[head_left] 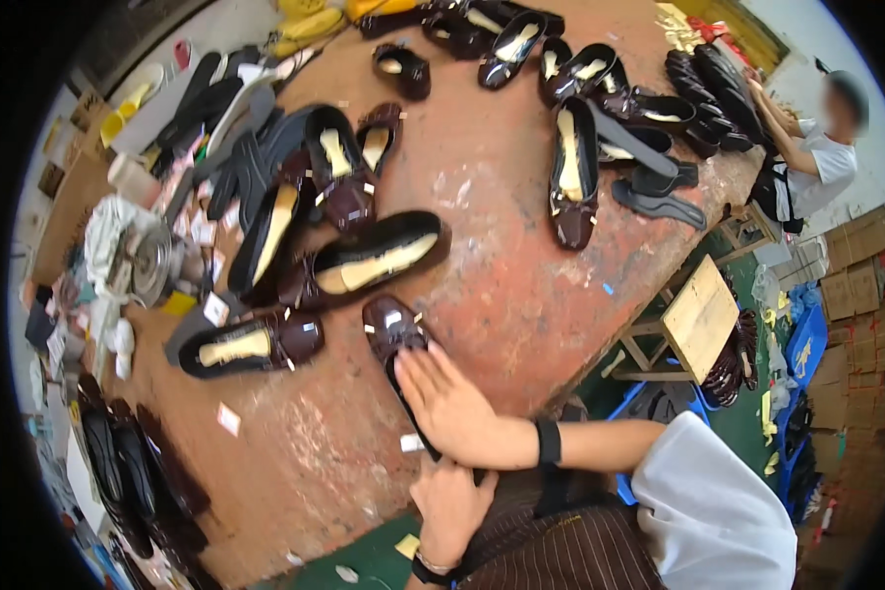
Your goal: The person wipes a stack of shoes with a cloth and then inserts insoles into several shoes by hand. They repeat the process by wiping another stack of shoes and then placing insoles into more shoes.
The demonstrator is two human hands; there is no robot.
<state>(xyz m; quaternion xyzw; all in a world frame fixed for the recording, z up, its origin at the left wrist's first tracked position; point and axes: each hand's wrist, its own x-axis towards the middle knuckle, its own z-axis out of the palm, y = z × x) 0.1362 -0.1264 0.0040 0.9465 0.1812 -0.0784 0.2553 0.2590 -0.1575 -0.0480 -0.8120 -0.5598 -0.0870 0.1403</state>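
Observation:
A glossy dark brown flat shoe (393, 329) with a bow lies near the table's front edge, its toe pointing away from me. My right hand (447, 403) is laid flat along its opening, fingers stretched out and covering most of the inside. At the heel end, my left hand (450, 506) is closed around the back of the shoe; its fingertips are partly hidden. A small white tag (412, 443) sits beside the heel. Just left of this shoe rests another dark brown flat (300, 337) with a cream insole, and a larger one (364, 265) lies behind it.
More brown flats (572, 177) stand along the far and right parts of the worn reddish table (501, 324). Black insoles (256, 162) and clutter pile up at left. A wooden stool (700, 317) stands off the right edge. At far right a person (821, 157) handles shoes.

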